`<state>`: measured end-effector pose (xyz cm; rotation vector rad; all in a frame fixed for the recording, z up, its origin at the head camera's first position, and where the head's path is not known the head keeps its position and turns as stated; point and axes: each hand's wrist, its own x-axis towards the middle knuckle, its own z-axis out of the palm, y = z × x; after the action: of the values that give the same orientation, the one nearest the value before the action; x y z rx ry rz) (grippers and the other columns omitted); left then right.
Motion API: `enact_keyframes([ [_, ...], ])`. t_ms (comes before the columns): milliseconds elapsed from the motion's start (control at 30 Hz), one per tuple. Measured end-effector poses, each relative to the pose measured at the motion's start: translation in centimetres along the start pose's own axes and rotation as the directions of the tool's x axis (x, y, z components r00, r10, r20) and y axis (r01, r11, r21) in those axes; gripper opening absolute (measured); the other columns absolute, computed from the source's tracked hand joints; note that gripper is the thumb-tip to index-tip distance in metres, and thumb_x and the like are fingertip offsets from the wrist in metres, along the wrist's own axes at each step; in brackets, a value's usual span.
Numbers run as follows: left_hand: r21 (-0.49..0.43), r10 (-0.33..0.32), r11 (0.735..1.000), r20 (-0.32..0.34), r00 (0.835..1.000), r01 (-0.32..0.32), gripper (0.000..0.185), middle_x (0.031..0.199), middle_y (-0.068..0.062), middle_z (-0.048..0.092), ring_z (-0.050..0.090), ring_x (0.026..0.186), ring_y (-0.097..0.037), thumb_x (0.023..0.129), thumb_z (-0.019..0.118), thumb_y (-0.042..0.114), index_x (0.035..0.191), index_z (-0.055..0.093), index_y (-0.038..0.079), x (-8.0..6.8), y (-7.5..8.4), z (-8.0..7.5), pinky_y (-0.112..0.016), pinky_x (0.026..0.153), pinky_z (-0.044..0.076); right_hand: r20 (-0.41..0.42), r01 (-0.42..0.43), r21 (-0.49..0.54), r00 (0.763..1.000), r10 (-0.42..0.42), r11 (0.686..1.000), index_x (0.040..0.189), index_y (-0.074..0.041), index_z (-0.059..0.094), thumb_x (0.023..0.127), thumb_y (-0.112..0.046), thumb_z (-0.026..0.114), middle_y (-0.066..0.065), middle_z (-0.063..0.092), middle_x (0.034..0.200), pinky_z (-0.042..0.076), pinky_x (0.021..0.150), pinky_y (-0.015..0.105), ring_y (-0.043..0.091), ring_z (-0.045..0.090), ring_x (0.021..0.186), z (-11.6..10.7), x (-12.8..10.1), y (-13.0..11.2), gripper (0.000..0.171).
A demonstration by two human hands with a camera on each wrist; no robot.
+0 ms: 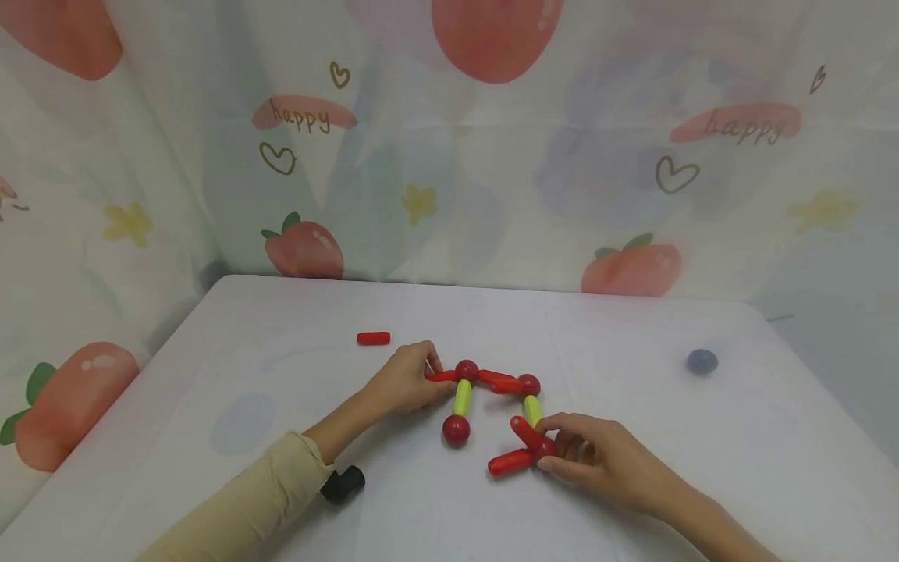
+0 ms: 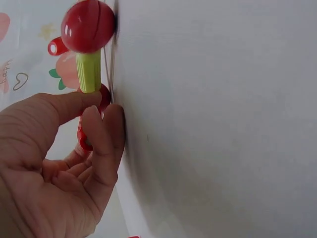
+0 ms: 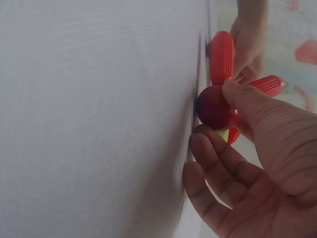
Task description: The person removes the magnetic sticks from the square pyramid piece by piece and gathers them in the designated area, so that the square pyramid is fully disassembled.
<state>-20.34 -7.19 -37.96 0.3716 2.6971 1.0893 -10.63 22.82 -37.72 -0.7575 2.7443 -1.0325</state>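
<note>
A white table (image 1: 632, 507) carries a linked frame of red balls and red and green sticks (image 1: 492, 406) between both hands' fingers, a loose red stick (image 1: 373, 338) beyond the left fingers, and a grey ball (image 1: 701, 361) well beyond the right fingers.

place: home play corner — white table (image 1: 281, 484); peach-and-"happy" printed curtain (image 1: 492, 156) backdrop; toy rods and balls (image 1: 492, 398)

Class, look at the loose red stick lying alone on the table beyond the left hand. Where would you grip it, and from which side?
Grip the red stick at its middle, coming from above with thumb and one finger on its two long sides. It lies flat on the table, so no finger gets under it, its rounded ends give poor hold, and nothing stands close beside it. The left hand is probably nearest.
</note>
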Motion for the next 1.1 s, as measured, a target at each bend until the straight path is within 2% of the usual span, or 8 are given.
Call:
enact_keyframes([
  [133, 0.005, -0.002, 1.0, -0.01, 1.0, 0.002, 0.03, 0.068, -0.005, 0.059, 0.055, 0.053, -0.016, 0.088, 0.081, 0.023, 0.094, 0.056, 0.009, 0.0, -0.4, 0.0, -0.024, 0.052, 0.047, -0.003, 0.006, 0.005, 1.0, -0.006, 1.0, 0.122, -0.019, 0.067, 0.09, -0.035, 0.079, -0.018, 0.063, 0.085, 0.053, 0.071, 0.023, 0.001, 0.06, 0.079, 0.1, 0.0, 0.0, 0.037],
  [267, 0.0, 0.027, 1.0, -0.001, 1.0, -0.027, 0.03, 0.073, -0.004, 0.06, 0.057, 0.055, -0.016, 0.088, 0.082, 0.024, 0.097, 0.057, 0.011, -0.3, -0.9, -0.5, -0.025, 0.054, 0.051, -0.005, 0.012, 0.003, 1.0, -0.012, 1.0, 0.122, -0.019, 0.067, 0.09, -0.035, 0.079, -0.018, 0.063, 0.086, 0.054, 0.071, 0.023, 0.001, 0.06, 0.08, 0.1, 0.0, -0.1, 0.038],
  [567, 0.125, 0.132, 0.984, -0.054, 0.99, -0.124, 0.028, 0.089, 0.001, 0.067, 0.061, 0.076, -0.014, 0.085, 0.085, 0.018, 0.101, 0.063, 0.016, -1.6, -1.7, -3.4, -0.025, 0.065, 0.055, -0.006, 0.01, 0.007, 1.0, -0.01, 1.0, 0.123, -0.02, 0.067, 0.09, -0.035, 0.08, -0.018, 0.063, 0.087, 0.054, 0.071, 0.022, 0.001, 0.059, 0.08, 0.0, 0.1, 0.0, 0.039],
  [800, 0.177, 0.172, 0.972, -0.101, 0.98, -0.152, 0.025, 0.088, 0.002, 0.069, 0.062, 0.079, -0.016, 0.085, 0.085, 0.015, 0.1, 0.064, 0.016, -2.2, -3.7, -5.4, -0.027, 0.068, 0.054, 0.002, 0.012, 0.016, 1.0, -0.012, 1.0, 0.122, -0.02, 0.067, 0.09, -0.034, 0.079, -0.017, 0.064, 0.087, 0.054, 0.071, 0.023, 0.002, 0.06, 0.08, 0.0, 0.1, 0.0, 0.037],
  [900, 0.232, 0.192, 0.959, -0.117, 0.974, -0.161, 0.024, 0.086, 0.002, 0.068, 0.061, 0.079, -0.016, 0.085, 0.084, 0.015, 0.099, 0.066, 0.015, -2.3, -4.8, -6.1, -0.029, 0.07, 0.052, 0.005, 0.007, 0.011, 1.0, -0.007, 1.0, 0.122, -0.02, 0.067, 0.09, -0.034, 0.079, -0.017, 0.063, 0.086, 0.054, 0.071, 0.023, 0.002, 0.06, 0.08, -0.1, 0.1, 0.0, 0.037],
  [1100, 0.301, 0.177, 0.944, -0.118, 0.977, -0.135, 0.022, 0.084, 0.001, 0.068, 0.06, 0.081, -0.018, 0.083, 0.086, 0.018, 0.097, 0.069, 0.015, -1.9, -6.3, -7.3, -0.032, 0.073, 0.052, 0.014, -0.013, 0.008, 1.0, 0.013, 1.0, 0.122, -0.019, 0.067, 0.089, -0.034, 0.08, -0.017, 0.063, 0.087, 0.053, 0.071, 0.022, 0.001, 0.059, 0.08, 0.0, 0.1, 0.0, 0.038],
])
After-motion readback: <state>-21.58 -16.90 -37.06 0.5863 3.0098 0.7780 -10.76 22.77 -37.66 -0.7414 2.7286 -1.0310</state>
